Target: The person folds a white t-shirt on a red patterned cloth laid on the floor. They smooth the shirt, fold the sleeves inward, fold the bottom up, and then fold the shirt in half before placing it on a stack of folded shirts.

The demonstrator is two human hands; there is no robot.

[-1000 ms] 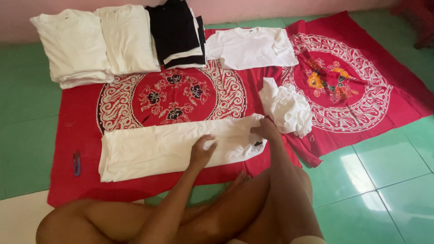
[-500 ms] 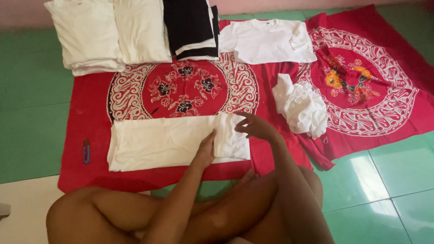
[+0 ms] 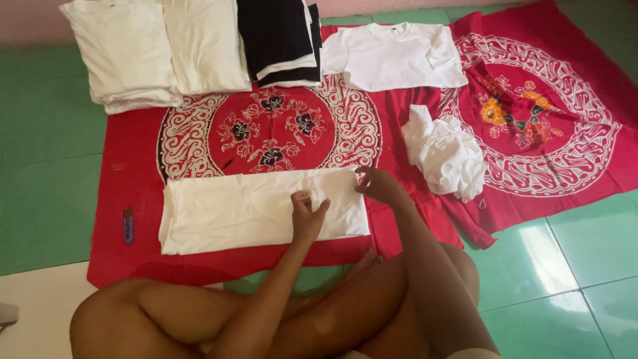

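Note:
A white garment [image 3: 239,211], folded into a long flat strip, lies across the near edge of a red patterned cloth [image 3: 133,179]. My left hand [image 3: 308,213] rests on its right part, fingers pinching a small fold of the fabric. At the strip's upper right corner my right hand [image 3: 377,185] grips the edge of the same garment. Both of my forearms reach forward over my crossed legs.
Stacks of folded white shirts [image 3: 126,50] [image 3: 205,43] and a black-and-white stack [image 3: 279,40] line the far edge. A white shirt [image 3: 392,56] lies spread flat; a crumpled white garment [image 3: 445,153] sits right. A second red cloth [image 3: 565,119] overlaps. A small clipper [image 3: 127,223] lies left. Green tiled floor [image 3: 46,166] surrounds.
The garment's right end has been folded in, making the strip shorter. My right hand moved left to the new corner, and my left hand shifted onto the folded part.

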